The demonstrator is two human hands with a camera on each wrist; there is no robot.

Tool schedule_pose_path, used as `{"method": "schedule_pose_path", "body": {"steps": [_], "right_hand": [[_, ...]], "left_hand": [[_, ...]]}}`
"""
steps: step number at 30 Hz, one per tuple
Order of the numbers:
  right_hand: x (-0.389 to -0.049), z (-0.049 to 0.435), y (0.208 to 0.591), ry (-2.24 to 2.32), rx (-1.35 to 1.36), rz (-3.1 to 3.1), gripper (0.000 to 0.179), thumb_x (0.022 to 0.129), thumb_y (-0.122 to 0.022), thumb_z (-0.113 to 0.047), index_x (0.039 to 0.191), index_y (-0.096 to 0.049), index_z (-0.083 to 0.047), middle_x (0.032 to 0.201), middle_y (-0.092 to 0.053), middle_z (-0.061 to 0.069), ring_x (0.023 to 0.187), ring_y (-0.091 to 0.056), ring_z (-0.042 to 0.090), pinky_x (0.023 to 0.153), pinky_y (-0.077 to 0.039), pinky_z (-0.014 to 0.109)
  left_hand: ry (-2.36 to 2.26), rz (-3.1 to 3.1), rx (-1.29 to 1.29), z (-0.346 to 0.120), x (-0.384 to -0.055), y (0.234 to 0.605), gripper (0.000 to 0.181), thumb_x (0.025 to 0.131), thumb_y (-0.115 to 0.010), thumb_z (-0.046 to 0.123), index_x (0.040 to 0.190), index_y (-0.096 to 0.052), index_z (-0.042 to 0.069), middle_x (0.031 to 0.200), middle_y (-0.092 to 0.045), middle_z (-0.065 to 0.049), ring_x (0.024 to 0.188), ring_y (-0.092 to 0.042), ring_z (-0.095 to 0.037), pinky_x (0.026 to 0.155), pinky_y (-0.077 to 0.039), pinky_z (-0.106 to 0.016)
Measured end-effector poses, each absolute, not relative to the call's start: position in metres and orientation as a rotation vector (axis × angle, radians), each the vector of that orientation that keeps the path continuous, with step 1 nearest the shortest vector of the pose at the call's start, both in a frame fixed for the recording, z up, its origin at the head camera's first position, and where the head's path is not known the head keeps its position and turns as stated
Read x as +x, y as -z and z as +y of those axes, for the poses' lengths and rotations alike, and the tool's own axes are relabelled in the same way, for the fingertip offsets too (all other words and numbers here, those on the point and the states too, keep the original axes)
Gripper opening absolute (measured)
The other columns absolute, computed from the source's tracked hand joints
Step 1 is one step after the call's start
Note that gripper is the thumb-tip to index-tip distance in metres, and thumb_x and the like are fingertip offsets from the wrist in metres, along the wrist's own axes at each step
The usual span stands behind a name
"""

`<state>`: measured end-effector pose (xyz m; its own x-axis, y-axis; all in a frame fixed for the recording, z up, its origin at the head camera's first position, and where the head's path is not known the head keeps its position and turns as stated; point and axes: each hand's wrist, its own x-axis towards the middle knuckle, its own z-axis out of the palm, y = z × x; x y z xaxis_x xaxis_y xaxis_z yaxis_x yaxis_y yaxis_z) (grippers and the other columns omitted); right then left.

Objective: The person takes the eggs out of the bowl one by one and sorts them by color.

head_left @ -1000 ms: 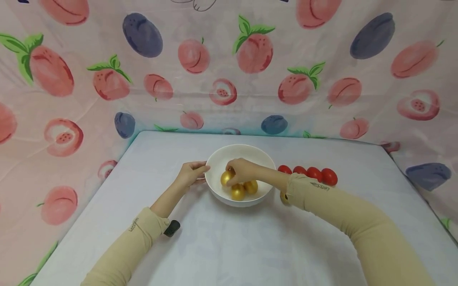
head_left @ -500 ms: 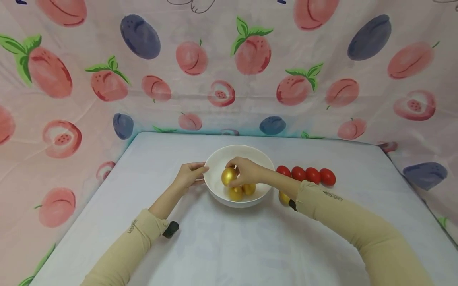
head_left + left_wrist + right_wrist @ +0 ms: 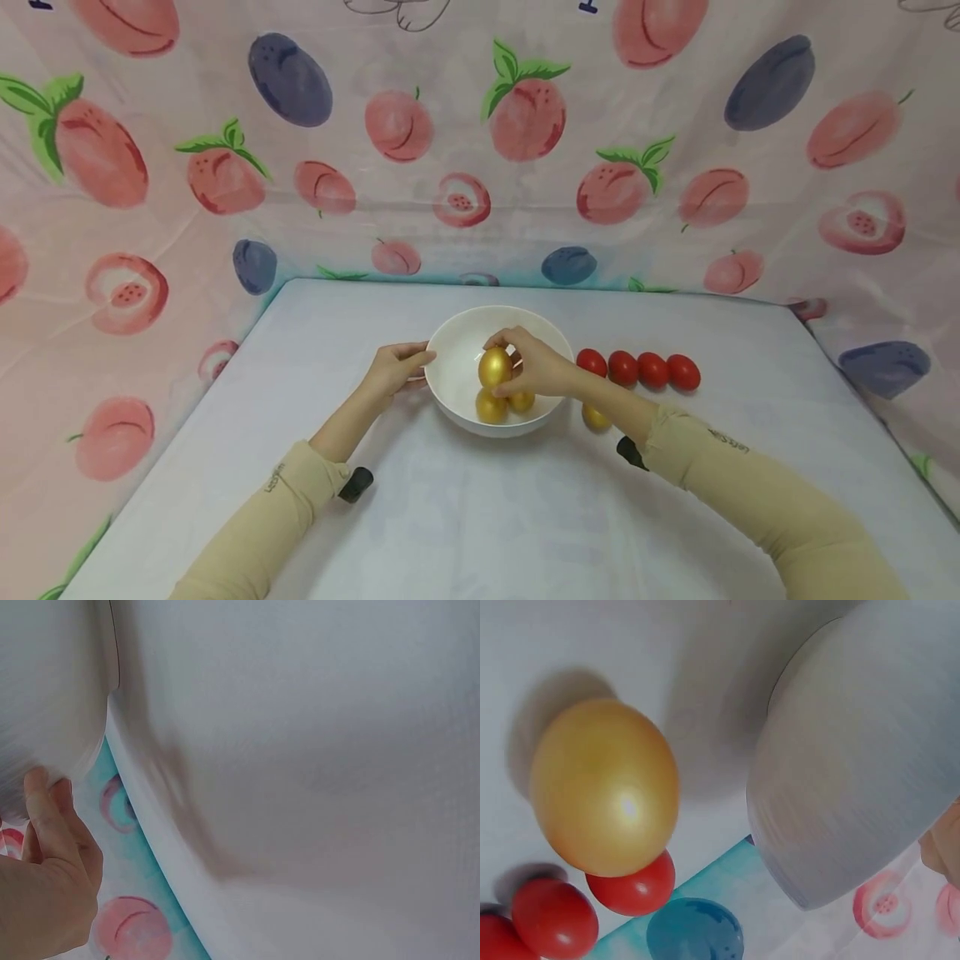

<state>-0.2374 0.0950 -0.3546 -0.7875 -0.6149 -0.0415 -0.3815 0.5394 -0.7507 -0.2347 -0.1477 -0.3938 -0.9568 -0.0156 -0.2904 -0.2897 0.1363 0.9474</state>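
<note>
In the head view a white bowl (image 3: 456, 346) stands mid-table. My left hand (image 3: 392, 371) grips its left side, thumb at the rim; the left wrist view shows these fingers (image 3: 51, 817) against the bowl's outer wall (image 3: 52, 682). Inside the bowl, my right hand (image 3: 538, 365) pinches a shiny golden egg (image 3: 495, 367) between thumb and fingers, above other golden eggs (image 3: 491, 407) lying at the bottom. Another golden egg (image 3: 596, 418) rests on the table just right of the bowl, seen large in the right wrist view, where the bowl wall hides most of the right hand.
Several red eggs (image 3: 652, 370) line up on the table to the right of the bowl, behind the lone golden egg. A fruit-printed cloth (image 3: 480, 133) hangs along the back and sides of the white table (image 3: 480, 517). Black wrist devices (image 3: 356, 484) sit below both forearms.
My right hand has raised the golden egg from the bowl's bottom and shifted it slightly right. The left hand keeps its grip on the bowl. The table's golden egg shows more as the right sleeve moved.
</note>
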Motion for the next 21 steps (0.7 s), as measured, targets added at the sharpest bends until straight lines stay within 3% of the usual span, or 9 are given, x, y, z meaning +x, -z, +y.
{"method": "schedule_pose_path", "body": {"steps": [8, 21], "right_hand": [[-0.227, 0.106, 0.351, 1.24, -0.913, 2.412, 0.059, 0.078, -0.075, -0.007, 0.131, -0.048, -0.002, 0.125, -0.054, 0.015, 0.101, -0.058, 0.027, 0.09, -0.055, 0.033], [-0.209, 0.123, 0.342, 1.367, -0.786, 2.387, 0.064, 0.078, -0.074, -0.008, 0.135, -0.044, -0.007, 0.131, -0.049, 0.014, 0.105, -0.057, 0.028, 0.093, -0.055, 0.039]], "left_hand": [[-1.919, 2.182, -0.306, -0.146, -0.235, 0.394, 0.044, 0.091, -0.061, 0.015, 0.131, -0.052, -0.002, 0.128, -0.057, -0.024, 0.074, -0.066, -0.007, 0.074, -0.059, -0.023], [-1.901, 2.186, -0.315, -0.145, -0.235, 0.389, 0.044, 0.091, -0.061, 0.015, 0.131, -0.052, -0.002, 0.129, -0.056, -0.023, 0.073, -0.065, -0.006, 0.072, -0.059, -0.021]]}}
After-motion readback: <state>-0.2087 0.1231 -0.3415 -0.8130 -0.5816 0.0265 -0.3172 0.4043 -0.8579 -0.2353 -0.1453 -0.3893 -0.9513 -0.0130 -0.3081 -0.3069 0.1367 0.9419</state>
